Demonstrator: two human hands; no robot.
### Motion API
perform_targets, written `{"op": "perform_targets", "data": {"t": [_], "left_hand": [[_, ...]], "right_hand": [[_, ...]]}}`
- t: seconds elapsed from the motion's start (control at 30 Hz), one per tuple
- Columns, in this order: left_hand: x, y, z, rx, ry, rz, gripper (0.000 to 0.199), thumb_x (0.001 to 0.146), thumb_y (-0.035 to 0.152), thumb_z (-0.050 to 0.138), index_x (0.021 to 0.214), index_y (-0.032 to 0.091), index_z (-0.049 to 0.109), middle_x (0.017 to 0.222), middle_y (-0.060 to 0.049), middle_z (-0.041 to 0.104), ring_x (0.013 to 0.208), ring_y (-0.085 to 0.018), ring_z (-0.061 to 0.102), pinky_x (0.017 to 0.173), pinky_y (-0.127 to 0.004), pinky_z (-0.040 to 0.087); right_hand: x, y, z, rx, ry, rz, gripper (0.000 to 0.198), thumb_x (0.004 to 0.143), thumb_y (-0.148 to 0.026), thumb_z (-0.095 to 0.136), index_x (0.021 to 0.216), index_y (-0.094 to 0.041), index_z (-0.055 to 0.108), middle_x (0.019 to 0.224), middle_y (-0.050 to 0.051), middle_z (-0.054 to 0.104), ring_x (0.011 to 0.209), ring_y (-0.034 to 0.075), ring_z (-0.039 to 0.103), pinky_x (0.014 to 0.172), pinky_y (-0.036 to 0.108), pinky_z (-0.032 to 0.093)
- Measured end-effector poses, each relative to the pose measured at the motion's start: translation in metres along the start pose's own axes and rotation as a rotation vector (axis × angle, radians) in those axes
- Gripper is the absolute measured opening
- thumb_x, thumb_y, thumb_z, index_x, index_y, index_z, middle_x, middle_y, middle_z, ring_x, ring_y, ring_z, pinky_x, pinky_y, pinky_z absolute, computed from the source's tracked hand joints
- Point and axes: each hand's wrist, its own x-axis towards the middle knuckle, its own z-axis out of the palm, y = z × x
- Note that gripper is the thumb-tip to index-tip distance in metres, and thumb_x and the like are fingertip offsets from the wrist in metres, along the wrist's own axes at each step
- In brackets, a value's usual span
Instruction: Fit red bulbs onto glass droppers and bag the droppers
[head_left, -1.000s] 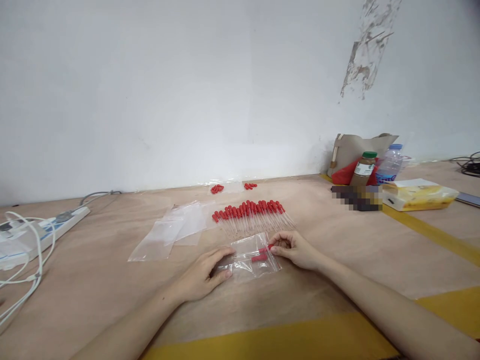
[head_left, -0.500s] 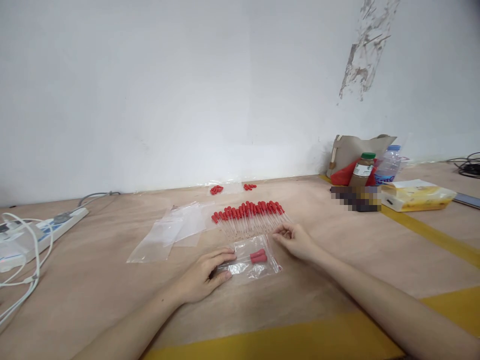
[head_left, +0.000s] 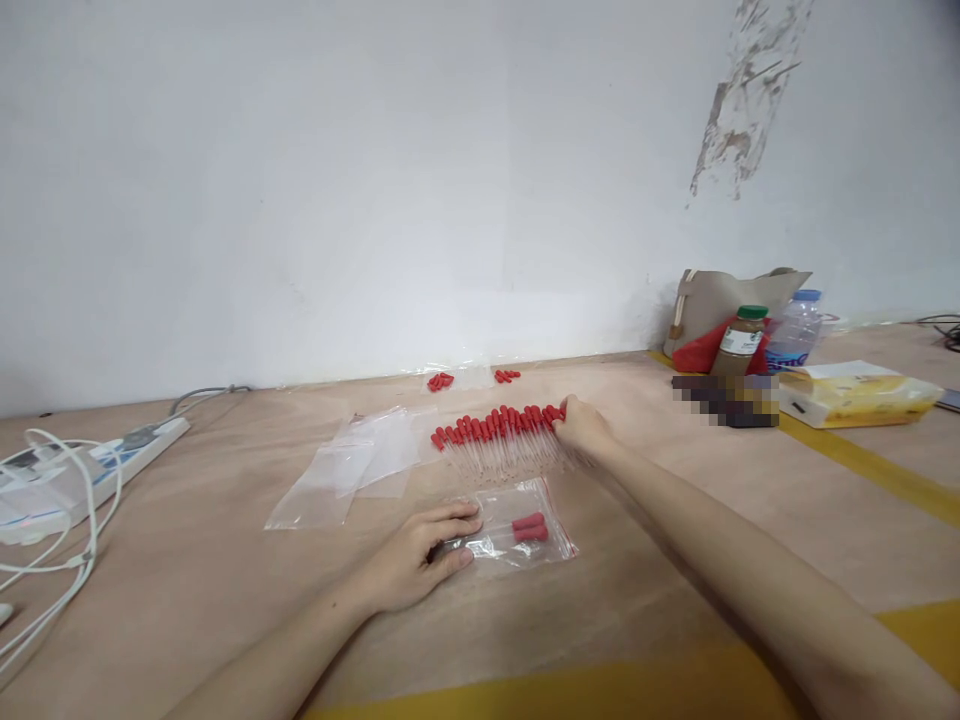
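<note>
My left hand point(head_left: 420, 555) holds the left end of a clear zip-lock bag point(head_left: 493, 540), fingertips on top and thumb at its near side. Inside the bag, two red-bulbed droppers point(head_left: 530, 527) lie side by side, their bulbs to the right. Beyond it a row of glass droppers with red rubber bulbs point(head_left: 495, 425) stretches across the table, bulbs toward the wall. At the row's right end, my right hand point(head_left: 583, 428) is closed around a dropper near its bulb; the fingertips are partly hidden.
Flat clear bags point(head_left: 322, 485) overlap left of the row. Two filled bags with red bulbs point(head_left: 440, 382) lie by the wall. A power strip point(head_left: 150, 450) with white cables is at left. A jar point(head_left: 741, 345), a bottle point(head_left: 795, 330) and a tissue pack point(head_left: 859, 395) stand at right.
My right hand has moved forward from beside the zip-lock bag to the right end of the row and closed on a dropper. My left hand stays on the bag. The view has shifted slightly.
</note>
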Motion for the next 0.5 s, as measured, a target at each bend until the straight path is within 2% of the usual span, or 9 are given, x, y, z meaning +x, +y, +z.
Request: {"op": "perform_targets", "data": {"t": [0.17, 0.33, 0.43, 0.5], "left_hand": [[0.0, 0.0, 0.0, 0.002, 0.003, 0.001, 0.034, 0.085, 0.031, 0.046, 0.118, 0.027, 0.052, 0.128, -0.003, 0.047, 0.119, -0.02, 0.04, 0.099, -0.039, 0.033], [0.001, 0.001, 0.0, 0.029, -0.008, 0.008, 0.034, 0.085, 0.031, 0.046, 0.119, 0.027, 0.051, 0.128, -0.003, 0.047, 0.119, -0.02, 0.04, 0.099, -0.038, 0.034], [0.001, 0.001, -0.001, 0.043, -0.011, 0.005, 0.034, 0.085, 0.031, 0.046, 0.119, 0.027, 0.05, 0.128, -0.003, 0.046, 0.119, -0.019, 0.04, 0.099, -0.037, 0.034], [0.001, 0.001, 0.0, 0.046, -0.015, 0.003, 0.034, 0.086, 0.032, 0.045, 0.119, 0.027, 0.05, 0.128, -0.003, 0.046, 0.119, -0.019, 0.04, 0.099, -0.037, 0.034]], "right_hand": [[0.004, -0.001, -0.001, 0.046, -0.031, -0.032, 0.041, 0.072, -0.018, 0.051, 0.111, -0.01, 0.045, 0.096, 0.019, 0.06, 0.088, 0.028, 0.058, 0.07, 0.033, 0.041], [-0.007, -0.004, -0.017, 0.181, -0.027, -0.12, 0.05, 0.081, -0.015, 0.038, 0.127, -0.002, 0.025, 0.093, 0.015, 0.061, 0.09, 0.018, 0.057, 0.076, 0.024, 0.04], [-0.028, 0.004, -0.02, 0.365, 0.042, -0.113, 0.06, 0.082, -0.017, 0.035, 0.131, 0.003, 0.008, 0.076, 0.009, 0.06, 0.074, 0.017, 0.058, 0.07, 0.025, 0.044], [-0.045, 0.012, -0.016, 0.533, 0.059, -0.071, 0.066, 0.08, -0.018, 0.037, 0.132, -0.002, 0.001, 0.067, 0.003, 0.054, 0.057, 0.016, 0.055, 0.059, 0.026, 0.046]]}}
